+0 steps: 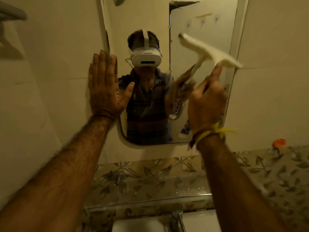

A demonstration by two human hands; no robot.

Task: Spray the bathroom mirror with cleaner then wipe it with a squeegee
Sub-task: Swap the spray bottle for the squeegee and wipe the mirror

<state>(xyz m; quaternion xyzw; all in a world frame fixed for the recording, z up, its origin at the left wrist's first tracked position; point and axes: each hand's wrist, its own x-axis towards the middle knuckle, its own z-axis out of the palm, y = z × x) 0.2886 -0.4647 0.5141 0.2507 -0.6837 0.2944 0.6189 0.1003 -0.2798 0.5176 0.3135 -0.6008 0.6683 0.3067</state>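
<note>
The wall [267,47] of plain pale tiles carries the mirror [192,22], which hangs at about 12 o'clock in a white frame. At 6 o'clock, a band of leaf-patterned tiles [150,181] runs across beneath it. An orange flower mark [278,142] sits at 4 o'clock on that band.

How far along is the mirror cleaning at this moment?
Spraying looks finished: no spray bottle is in view or in hand. Wiping is under way: the right hand grips the white squeegee at the mirror near its right edge, blurred by motion, while the left hand lies flat on the left frame. How much glass remains unwiped cannot be told.
</note>
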